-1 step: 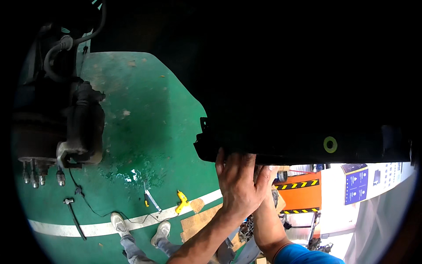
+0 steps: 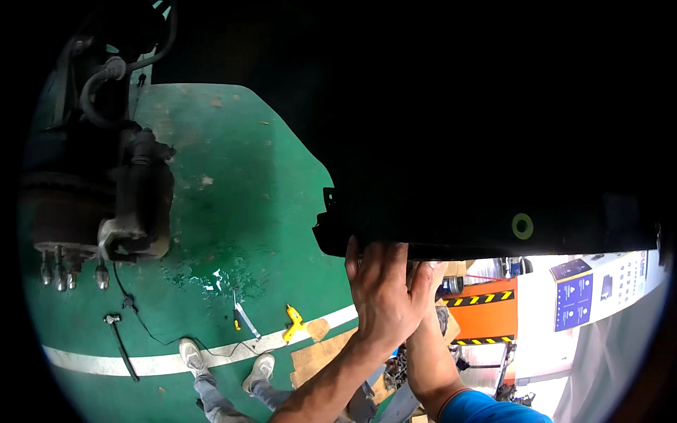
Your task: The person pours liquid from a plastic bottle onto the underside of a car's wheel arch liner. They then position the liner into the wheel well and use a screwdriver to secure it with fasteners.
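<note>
Stretching across the upper right is a large, nearly black panel with a curved cut-out on its left side. My left hand is at its lower edge, back of the hand showing, with the fingers reaching up onto the edge and their tips lost in shadow. Close behind it is my right hand, mostly covered by the left one; its fingers are hidden. A pale yellow-green ring marks the panel farther right. To the left hangs a dark wheel hub and brake assembly with several metal studs.
On the green floor lie a hammer, a snap-off utility knife and a yellow glue gun with a black cord. A person's shoes stand by the white line. Cardboard and an orange striped board are lower right.
The view has shifted slightly, so the hub appears a little farther right and the panel's right end a little higher. Both hands keep the same place at the panel's edge.
</note>
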`<state>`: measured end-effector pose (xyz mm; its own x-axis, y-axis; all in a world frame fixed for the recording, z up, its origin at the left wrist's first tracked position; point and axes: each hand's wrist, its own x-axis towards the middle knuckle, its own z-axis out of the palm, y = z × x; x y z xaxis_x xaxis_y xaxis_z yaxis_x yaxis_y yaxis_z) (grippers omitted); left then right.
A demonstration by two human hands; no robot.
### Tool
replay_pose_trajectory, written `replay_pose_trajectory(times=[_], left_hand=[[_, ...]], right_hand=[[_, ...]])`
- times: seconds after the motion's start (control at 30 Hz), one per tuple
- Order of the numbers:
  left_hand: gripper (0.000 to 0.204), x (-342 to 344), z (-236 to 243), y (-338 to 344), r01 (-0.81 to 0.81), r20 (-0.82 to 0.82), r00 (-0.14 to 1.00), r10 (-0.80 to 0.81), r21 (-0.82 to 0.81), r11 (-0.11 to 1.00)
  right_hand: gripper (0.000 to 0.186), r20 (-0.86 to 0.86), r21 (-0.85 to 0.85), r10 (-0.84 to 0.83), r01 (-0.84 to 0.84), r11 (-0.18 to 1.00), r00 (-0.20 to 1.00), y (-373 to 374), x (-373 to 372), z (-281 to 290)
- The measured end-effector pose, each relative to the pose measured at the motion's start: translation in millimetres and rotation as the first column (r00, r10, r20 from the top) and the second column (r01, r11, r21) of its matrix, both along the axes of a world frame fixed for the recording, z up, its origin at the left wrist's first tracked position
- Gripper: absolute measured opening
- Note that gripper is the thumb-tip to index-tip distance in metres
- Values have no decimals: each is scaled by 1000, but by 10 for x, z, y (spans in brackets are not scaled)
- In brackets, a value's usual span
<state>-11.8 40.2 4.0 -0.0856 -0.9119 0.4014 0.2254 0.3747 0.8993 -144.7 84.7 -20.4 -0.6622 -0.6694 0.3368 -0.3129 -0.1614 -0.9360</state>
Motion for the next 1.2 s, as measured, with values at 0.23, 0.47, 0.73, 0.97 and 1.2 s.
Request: replay_pose_trajectory(times=[0.23,0.47,0.73,0.97,1.2], left_hand=[[50,51,176,44,-72,155,986,68,21,997],[44,-48,412,114,-88,232,971,52,148,985],[29,-90,706,117,-71,265,964,2,253,965],[24,-147,855,180,107,16,993,-118,321,941],[49,-119,735,212,-239,685,706,180,-10,971]], right_hand=[[18,-102,142,7,8,990,995,5,22,112],[24,-114,225,15,11,974,993,44,90,322],[28,-201,304,34,29,952,979,84,-6,428],[32,-112,325,134,-91,941,985,303,-44,713],[48,-63,637,160,-84,766,985,1743,-294,-456]])
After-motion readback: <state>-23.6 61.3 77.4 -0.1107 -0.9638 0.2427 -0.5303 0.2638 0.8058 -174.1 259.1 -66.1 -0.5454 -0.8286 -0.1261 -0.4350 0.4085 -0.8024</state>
